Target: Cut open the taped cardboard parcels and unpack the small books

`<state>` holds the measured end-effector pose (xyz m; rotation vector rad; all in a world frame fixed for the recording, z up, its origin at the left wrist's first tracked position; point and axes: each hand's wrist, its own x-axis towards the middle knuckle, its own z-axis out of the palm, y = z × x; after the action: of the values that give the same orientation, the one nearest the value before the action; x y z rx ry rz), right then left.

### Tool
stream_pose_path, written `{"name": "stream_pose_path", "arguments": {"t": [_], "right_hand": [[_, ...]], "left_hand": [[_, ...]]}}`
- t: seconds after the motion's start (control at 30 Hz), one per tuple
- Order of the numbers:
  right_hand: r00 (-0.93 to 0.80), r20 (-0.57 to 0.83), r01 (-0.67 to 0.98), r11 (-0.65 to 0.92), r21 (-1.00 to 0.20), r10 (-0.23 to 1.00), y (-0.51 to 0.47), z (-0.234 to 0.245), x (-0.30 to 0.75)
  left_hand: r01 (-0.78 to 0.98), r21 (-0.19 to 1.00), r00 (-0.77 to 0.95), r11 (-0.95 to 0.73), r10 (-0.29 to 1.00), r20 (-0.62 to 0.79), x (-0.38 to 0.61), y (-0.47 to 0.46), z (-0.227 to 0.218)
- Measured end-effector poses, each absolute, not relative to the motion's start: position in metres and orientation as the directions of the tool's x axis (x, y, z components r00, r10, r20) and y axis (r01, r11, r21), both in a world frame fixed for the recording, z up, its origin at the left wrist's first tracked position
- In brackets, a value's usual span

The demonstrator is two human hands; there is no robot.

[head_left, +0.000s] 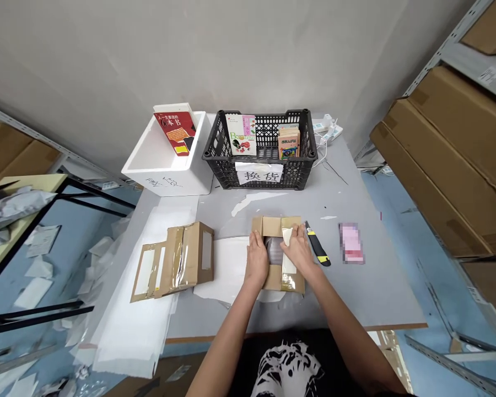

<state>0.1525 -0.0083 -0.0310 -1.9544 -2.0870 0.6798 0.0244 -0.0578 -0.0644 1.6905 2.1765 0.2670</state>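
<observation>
Left hand: your left hand (256, 259) rests spread, fingers on clear bubble wrap (273, 248).
Right hand: your right hand (298, 248) lies flat, not pinching, on the wrap's far side.
Wrap: between your hands, inside an open brown cardboard box (283, 279).
Beside: a black-and-yellow utility knife (317, 245) lies just right of your right hand.

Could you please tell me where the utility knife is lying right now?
In the head view, the utility knife lies on the grey table, just right of the right hand and the opened cardboard box.

The pink packet (351, 243) is pixelated, unreadable; the carton's (283, 280) contents (273, 249), perhaps wrapped, are mostly hidden.
</observation>
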Motion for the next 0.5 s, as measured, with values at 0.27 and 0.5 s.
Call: {"name": "stream_pose_path", "arguments": {"t": [0.27, 0.5], "right_hand": [[-0.231, -0.234, 0.779, 0.036, -0.626, 0.944, -0.011, -0.019, 0.175], [-0.342, -0.184, 0.597, 0.062, -0.8, 0.922, -0.005, -0.027, 0.204]], "left_hand": [[0.803, 0.495, -0.261, 0.332, 0.942, -0.209, 0.025, -0.06, -0.062], [0.788, 0.51, -0.271, 0.345, 0.938, -0.216, 0.026, -0.058, -0.061]]}}
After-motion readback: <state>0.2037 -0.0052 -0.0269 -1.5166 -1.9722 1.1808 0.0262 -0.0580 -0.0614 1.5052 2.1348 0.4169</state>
